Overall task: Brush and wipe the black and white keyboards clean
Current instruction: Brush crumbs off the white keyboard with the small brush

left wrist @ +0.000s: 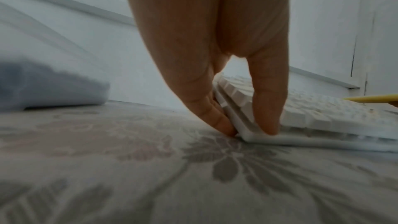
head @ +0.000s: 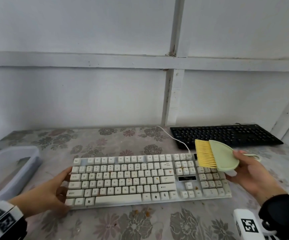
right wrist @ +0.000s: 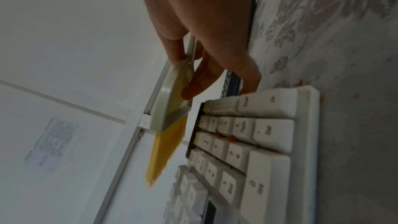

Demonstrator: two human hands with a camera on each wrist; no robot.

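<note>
Left hand: left hand (head: 51, 193) grips the near left corner of the white keyboard; in the left wrist view the thumb (left wrist: 266, 105) presses on the top edge and the fingers (left wrist: 206, 108) curl against the side edge, down at the cloth.
Right hand: right hand (head: 254, 177) holds the brush in the air over the keyboard's number pad, thumb on the upper face and fingers underneath; one fingertip (right wrist: 251, 83) reaches down to the far right corner of the keyboard, though contact cannot be told.
Brush: flat pale-green plastic brush with yellow bristles (head: 216, 155), bristles pointing left, clear of the keys in the right wrist view; a thin loop handle pokes out past the hand.
White keyboard: full-size, off-white plastic keyboard (head: 131, 179) lying flat near the front of the table, with orange-brown specks on several keys; a white cable (head: 173, 137) runs from its back edge towards the wall.
Black keyboard: black full-size keyboard (head: 225, 135) lying at the back right of the table, near the wall, apart from the white one.
Table: table covered in a grey floral cloth (head: 140, 226), with small orange crumbs just in front of the white keyboard.
Tub: translucent bluish plastic tub (head: 8, 168) at the left edge, near the left hand but apart from it.
Wall: white panelled wall (head: 88, 92) behind the table.
</note>
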